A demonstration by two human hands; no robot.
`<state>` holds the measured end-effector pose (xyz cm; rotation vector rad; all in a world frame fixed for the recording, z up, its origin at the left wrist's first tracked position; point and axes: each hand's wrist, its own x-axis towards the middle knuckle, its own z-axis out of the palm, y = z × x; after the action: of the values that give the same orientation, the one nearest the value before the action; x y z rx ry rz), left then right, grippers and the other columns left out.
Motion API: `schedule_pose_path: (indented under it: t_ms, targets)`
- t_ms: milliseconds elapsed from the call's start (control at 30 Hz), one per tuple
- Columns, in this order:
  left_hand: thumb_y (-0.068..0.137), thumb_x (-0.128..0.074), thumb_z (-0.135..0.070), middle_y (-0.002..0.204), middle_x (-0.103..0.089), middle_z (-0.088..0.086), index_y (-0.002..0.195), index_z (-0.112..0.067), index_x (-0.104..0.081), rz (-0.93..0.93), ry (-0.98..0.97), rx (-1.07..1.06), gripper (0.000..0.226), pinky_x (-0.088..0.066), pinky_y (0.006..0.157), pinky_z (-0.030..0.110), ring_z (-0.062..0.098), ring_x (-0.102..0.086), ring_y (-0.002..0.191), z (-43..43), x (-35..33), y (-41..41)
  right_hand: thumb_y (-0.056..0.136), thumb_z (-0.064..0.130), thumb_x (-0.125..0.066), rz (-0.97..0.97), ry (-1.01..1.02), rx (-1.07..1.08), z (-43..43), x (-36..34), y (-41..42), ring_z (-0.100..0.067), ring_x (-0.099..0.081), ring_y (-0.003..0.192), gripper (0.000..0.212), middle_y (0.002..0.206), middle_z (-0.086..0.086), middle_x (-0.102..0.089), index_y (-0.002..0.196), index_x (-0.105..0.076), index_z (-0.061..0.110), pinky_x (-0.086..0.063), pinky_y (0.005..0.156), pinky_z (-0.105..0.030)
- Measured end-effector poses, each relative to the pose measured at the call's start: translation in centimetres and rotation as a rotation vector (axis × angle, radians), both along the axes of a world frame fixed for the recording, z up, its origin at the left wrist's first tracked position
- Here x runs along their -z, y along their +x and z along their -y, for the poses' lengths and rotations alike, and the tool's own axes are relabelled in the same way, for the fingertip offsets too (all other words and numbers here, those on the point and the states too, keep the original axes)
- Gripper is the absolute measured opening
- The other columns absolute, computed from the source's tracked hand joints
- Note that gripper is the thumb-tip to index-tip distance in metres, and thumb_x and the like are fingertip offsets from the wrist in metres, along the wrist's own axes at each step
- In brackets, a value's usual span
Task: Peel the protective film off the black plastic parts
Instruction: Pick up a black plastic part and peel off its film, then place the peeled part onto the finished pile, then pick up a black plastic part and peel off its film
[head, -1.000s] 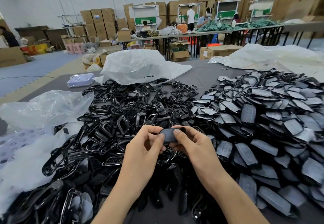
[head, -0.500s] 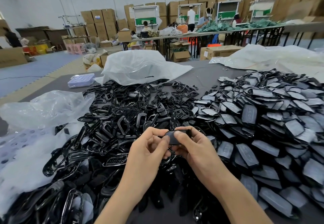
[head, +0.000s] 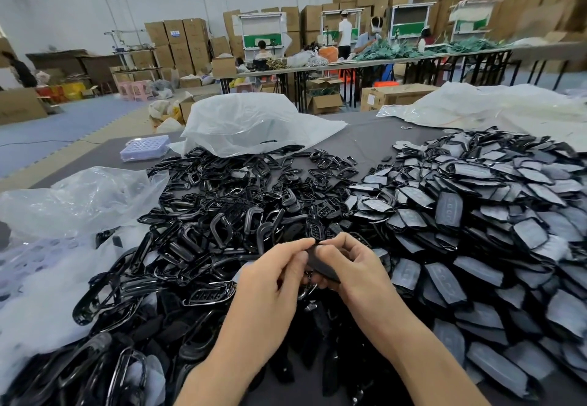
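no legible text; carton labels [head: 175,33] too blurred to read.

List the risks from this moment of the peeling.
The small black part, pinched between left hand and right hand, is held over the glossy frame pile; a slip would likely lose it there. The film-covered pile runs into that pile, so peeled and unpeeled parts may mix.

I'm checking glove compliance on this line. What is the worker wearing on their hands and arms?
Nothing that shows. The left hand and right hand are bare, with no gloves or rings. The left forearm and right forearm are bare to the frame's lower edge: no sleeves, watch or wristband in view.
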<state>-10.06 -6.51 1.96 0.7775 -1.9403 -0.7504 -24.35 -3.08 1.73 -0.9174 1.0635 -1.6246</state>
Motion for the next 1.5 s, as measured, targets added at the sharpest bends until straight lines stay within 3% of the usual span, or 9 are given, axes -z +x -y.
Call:
schedule_pose_path:
  t_ms: [233,533,733,900,1067,1200,1333,1433,1500]
  targets:
    - [0.096,-0.045,-0.022,0.089,-0.062,-0.011,0.123,-0.028,-0.062,0.39,-0.484,-0.006,0.033,-0.049,0.068,0.033,0.012,-0.061,0.077,-0.7,0.3,0.0,0.089,0.007,-0.067,0.017,-0.008,0.178,0.3,0.3,-0.6,-0.011,-0.053,0.06,0.033,0.064,0.0,-0.057,0.062,-0.056,0.024,-0.049,0.059,-0.022]
    - [0.098,-0.047,-0.03,0.081,-0.065,-0.023,0.118,-0.046,-0.057,0.065,-0.166,-0.017,0.028,-0.046,0.063,0.012,-0.001,-0.06,0.067,-1.4,0.5,-0.8,0.089,0.006,-0.065,0.085,-0.008,0.144,0.1,-0.1,-1.3,-0.013,-0.063,0.061,0.043,0.068,-0.001,-0.064,0.054,-0.059,0.029,-0.053,0.056,-0.022]
    - [0.097,-0.06,-0.023,0.074,-0.066,-0.001,0.094,-0.038,-0.067,-0.187,0.237,-0.053,0.017,-0.05,0.057,0.017,0.006,-0.062,0.063,-0.7,0.0,-1.2,0.087,0.02,-0.072,-0.003,-0.053,0.002,-0.7,-0.2,0.5,-0.026,-0.075,0.085,0.005,0.091,-0.014,-0.077,0.084,-0.071,0.017,-0.061,0.068,-0.029]
    - [0.097,-0.061,-0.019,0.07,-0.064,0.004,0.089,-0.035,-0.07,-0.246,0.241,-0.12,0.02,-0.055,0.061,0.034,0.016,-0.063,0.063,-0.3,-0.1,-0.7,0.097,0.008,-0.063,-0.144,-0.034,-0.009,-2.1,-0.3,0.5,-0.022,-0.072,0.073,0.024,0.089,-0.011,-0.075,0.109,-0.075,0.025,-0.059,0.065,-0.027]
    - [0.096,-0.06,-0.021,0.077,-0.066,-0.01,0.109,-0.04,-0.066,-0.267,0.263,-0.101,0.023,-0.052,0.062,0.018,0.008,-0.064,0.065,-1.2,-0.5,-0.9,0.103,0.004,-0.051,-0.278,0.045,-0.04,-3.1,-1.1,-0.8,-0.018,-0.07,0.068,0.035,0.085,-0.011,-0.076,0.125,-0.064,0.028,-0.057,0.062,-0.024]
    - [0.093,-0.058,-0.035,0.098,-0.06,-0.02,0.116,-0.05,-0.052,-0.091,0.098,-0.131,0.028,-0.048,0.069,0.014,0.011,-0.062,0.079,-1.4,-0.8,1.4,0.095,0.011,-0.061,-0.063,-0.044,0.355,-1.9,-5.8,-6.6,-0.018,-0.075,0.081,0.059,0.111,-0.017,-0.073,0.151,-0.042,0.017,-0.059,0.074,-0.023]
    - [0.095,-0.043,-0.059,0.115,-0.05,-0.03,0.131,-0.045,-0.048,0.397,-0.24,-0.166,0.039,-0.048,0.086,0.019,-0.002,-0.051,0.108,-1.9,0.5,4.4,0.094,0.024,-0.069,-0.054,-0.016,0.481,-1.5,-7.7,-9.0,-0.016,-0.076,0.09,0.091,0.131,-0.016,-0.063,0.161,-0.007,0.033,-0.053,0.101,-0.037]
    - [0.077,-0.047,-0.062,0.116,-0.066,-0.007,0.125,-0.03,-0.062,0.712,-0.441,-0.18,0.06,-0.051,0.091,0.031,0.013,-0.065,0.104,-1.9,1.7,5.8,0.097,0.022,-0.067,-0.165,0.014,0.429,-1.3,-5.0,-6.3,-0.019,-0.077,0.084,0.08,0.109,-0.01,-0.074,0.159,-0.018,0.037,-0.061,0.076,-0.027]
    - [0.073,-0.047,-0.06,0.117,-0.07,0.005,0.123,-0.026,-0.065,0.796,-0.518,-0.235,0.063,-0.035,0.103,0.037,0.025,-0.071,0.103,-1.4,2.4,6.0,0.1,0.021,-0.06,-0.377,0.045,0.365,-0.8,-2.8,-3.8,-0.008,-0.074,0.089,0.066,0.109,0.001,-0.075,0.155,-0.029,0.04,-0.058,0.076,-0.021]
